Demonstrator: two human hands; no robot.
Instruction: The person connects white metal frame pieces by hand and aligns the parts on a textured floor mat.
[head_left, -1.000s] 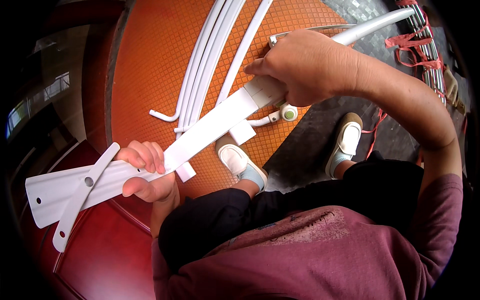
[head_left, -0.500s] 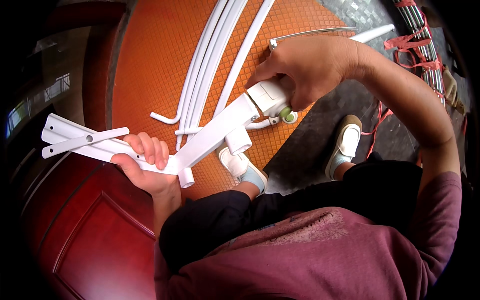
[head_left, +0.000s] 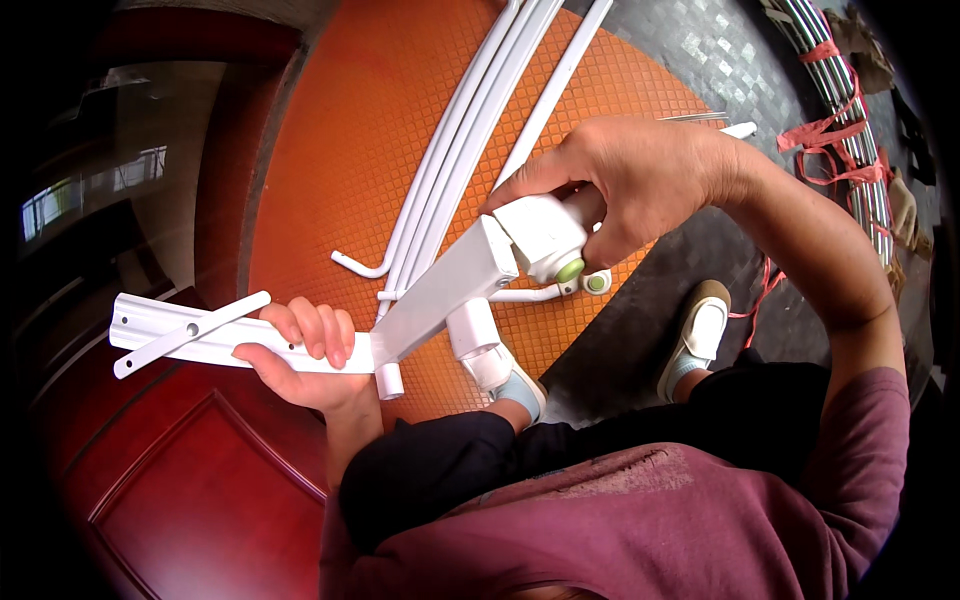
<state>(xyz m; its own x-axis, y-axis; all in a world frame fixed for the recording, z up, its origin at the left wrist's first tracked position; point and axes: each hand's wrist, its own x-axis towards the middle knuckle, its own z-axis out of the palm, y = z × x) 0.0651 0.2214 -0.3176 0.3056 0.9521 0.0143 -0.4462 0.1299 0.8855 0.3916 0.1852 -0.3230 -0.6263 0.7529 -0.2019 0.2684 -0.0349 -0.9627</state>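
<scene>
I hold a white folding metal bracket in both hands, above my knees. My left hand grips its flat left arm, which carries a thin hinged white strip and a short white tube end. My right hand is closed on the bracket's boxy right end, which has a green round cap. The bracket is bent at a shallow angle between the two hands.
Several long white tubes with hooked ends lie on the orange patterned floor mat. A bundle of rods tied with red string lies at the upper right on dark paving. A red door panel is at the lower left. My shoes are below.
The bracket has folded from nearly straight into a bent shape. My left hand has swung its arm upward and my right hand has turned the boxy end toward me.
</scene>
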